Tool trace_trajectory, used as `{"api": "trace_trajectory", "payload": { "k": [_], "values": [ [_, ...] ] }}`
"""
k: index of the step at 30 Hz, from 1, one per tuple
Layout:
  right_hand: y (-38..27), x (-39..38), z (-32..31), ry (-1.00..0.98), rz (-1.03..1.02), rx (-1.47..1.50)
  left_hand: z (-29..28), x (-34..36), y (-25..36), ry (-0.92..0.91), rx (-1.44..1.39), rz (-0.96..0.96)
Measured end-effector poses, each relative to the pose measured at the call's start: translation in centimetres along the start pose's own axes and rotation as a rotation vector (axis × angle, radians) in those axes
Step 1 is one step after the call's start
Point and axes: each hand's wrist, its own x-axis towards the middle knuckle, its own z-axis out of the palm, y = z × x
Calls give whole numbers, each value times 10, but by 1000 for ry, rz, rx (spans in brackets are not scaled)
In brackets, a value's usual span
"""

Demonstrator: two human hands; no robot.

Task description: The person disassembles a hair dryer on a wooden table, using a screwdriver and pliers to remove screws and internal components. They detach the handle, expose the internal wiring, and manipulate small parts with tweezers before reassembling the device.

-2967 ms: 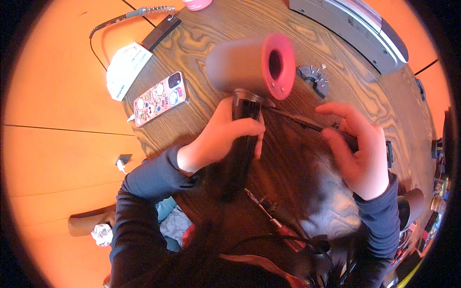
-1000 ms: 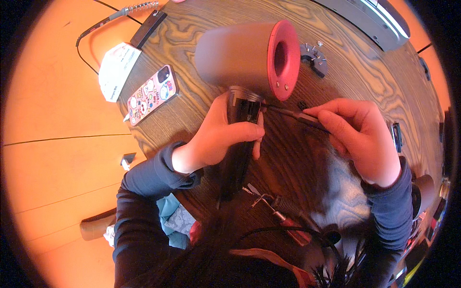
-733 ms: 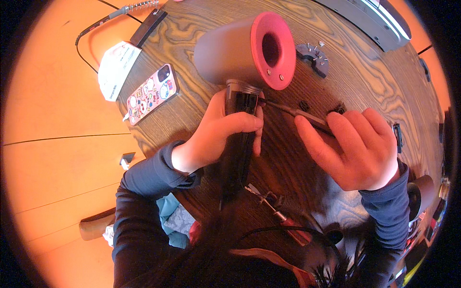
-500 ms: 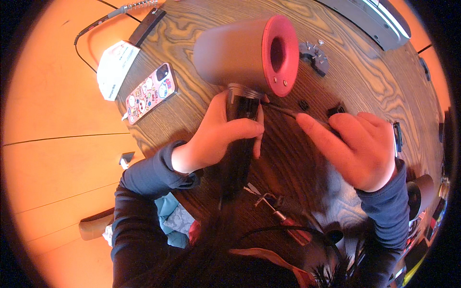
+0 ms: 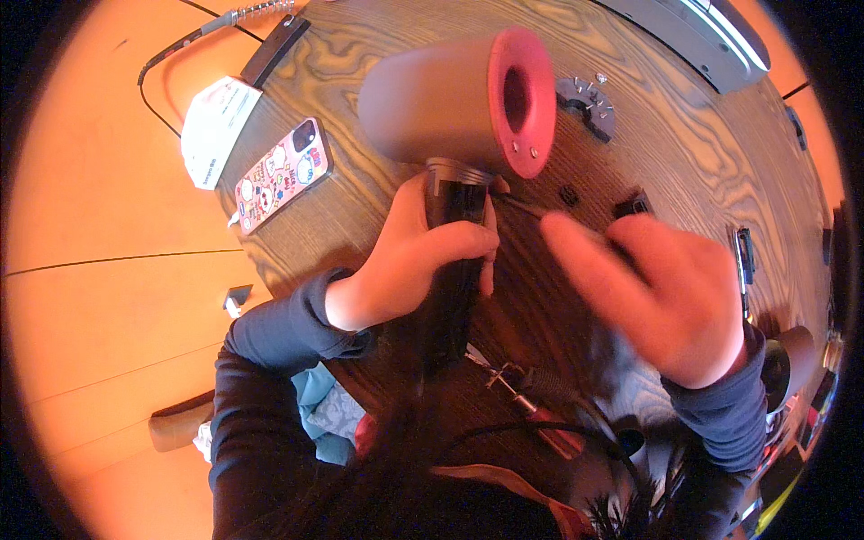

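A hair dryer with a grey barrel and a pink ring end stands over the table, its dark handle pointing down toward me. My left hand is closed around that handle just below the barrel. From the right, my right hand comes in blurred, its fingers pinched on a thin dark tool. The tool's tip reaches the upper right side of the handle, by my left fingertips. What kind of tool it is, I cannot make out.
On the wooden table lie a dark curved holder with small screws and small black parts. A pink phone and white packet are at left. Nearer me lies a red-handled tool.
My right hand has shifted slightly left and down, and the thin tool has moved with it. The hair dryer has moved very slightly left; my left hand keeps its hold.
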Motion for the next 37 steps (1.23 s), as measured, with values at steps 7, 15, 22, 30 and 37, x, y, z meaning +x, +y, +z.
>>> {"api": "trace_trajectory", "payload": {
  "k": [7, 15, 22, 30, 37],
  "values": [
    [6, -8, 4, -36, -64, -77, 5, -3, -3, 39, -45, 60],
    [22, 0, 3, -156, 681, 1050, 14, -9, -3, 98, 136, -13],
    [10, 4, 5, 41, 207, 349, 15, -6, -3, 136, 77, -18],
    [18, -2, -6, 45, -249, -298, 9, -6, -5, 71, -171, 82],
    [26, -8, 7, -58, 67, 296, 7, -5, -6, 74, -65, 94]
  ]
}}
